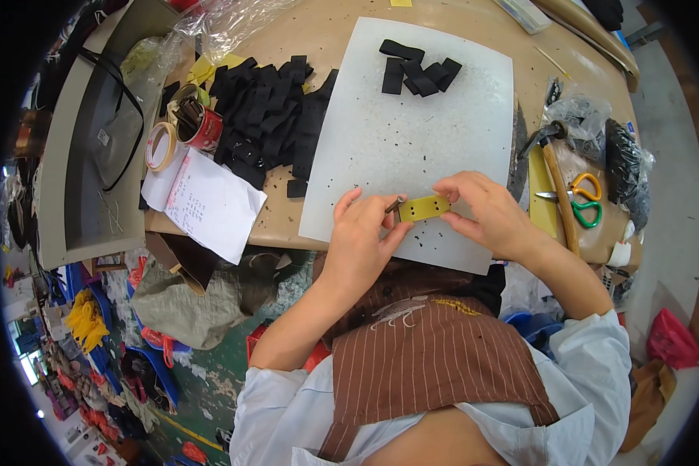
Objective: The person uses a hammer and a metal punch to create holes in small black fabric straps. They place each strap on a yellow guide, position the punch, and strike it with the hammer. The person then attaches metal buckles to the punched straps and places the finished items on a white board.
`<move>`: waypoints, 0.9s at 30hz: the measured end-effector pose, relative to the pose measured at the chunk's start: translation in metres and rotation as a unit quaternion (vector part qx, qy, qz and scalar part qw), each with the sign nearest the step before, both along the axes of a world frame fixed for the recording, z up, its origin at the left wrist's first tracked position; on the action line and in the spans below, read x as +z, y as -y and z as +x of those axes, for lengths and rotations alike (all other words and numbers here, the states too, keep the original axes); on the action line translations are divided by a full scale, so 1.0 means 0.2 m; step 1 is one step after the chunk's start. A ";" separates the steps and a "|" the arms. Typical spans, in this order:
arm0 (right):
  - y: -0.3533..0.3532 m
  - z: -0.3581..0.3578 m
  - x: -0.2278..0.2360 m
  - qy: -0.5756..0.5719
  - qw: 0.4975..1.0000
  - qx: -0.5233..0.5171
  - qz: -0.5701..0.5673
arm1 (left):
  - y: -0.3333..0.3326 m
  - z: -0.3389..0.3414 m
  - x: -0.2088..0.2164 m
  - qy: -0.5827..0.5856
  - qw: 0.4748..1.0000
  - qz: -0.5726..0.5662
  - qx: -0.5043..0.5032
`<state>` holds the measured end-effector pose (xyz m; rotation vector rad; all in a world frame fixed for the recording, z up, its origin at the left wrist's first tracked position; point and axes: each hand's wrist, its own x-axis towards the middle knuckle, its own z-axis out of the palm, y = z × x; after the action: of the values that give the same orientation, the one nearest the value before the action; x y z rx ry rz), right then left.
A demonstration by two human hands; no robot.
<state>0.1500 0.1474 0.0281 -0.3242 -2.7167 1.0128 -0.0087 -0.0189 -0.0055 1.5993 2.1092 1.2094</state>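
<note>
Just above the near edge of a white cutting board (412, 144), I hold a short yellow strip (425, 208) with several small dark holes in it. My right hand (489, 213) pinches the strip's right end between thumb and fingers. At its left end, my left hand (363, 241) is closed around a slim metal punch (395, 204), whose round end sticks up by the fingers. The left thumb lies close to the strip; whether it also grips it I cannot tell. Several black webbing strips (418, 74) lie crossed at the board's far side, and dark specks dot its surface.
A heap of black strips (276, 116) lies left of the board, beside a red can (207, 130), a tape roll (161, 147) and a written notepad (213, 202). On the right are a wooden-handled hammer (559, 190), scissors (586, 211) and plastic bags (582, 116).
</note>
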 end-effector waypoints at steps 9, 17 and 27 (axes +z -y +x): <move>0.03 0.03 -0.03 -0.032 0.999 -0.003 0.019 | -0.01 -0.04 0.02 -0.007 0.999 -0.021 -0.030; 0.03 0.00 0.02 0.002 0.995 0.052 0.091 | -0.10 -0.09 0.12 0.184 0.979 0.084 -0.013; 0.02 0.09 0.00 -0.035 0.986 -0.023 0.163 | -0.19 0.04 0.04 0.169 0.982 0.057 -0.065</move>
<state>0.1678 0.1436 0.0285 -0.2849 -2.7359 0.5423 -0.0016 0.0189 0.0022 1.4295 1.7288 1.4604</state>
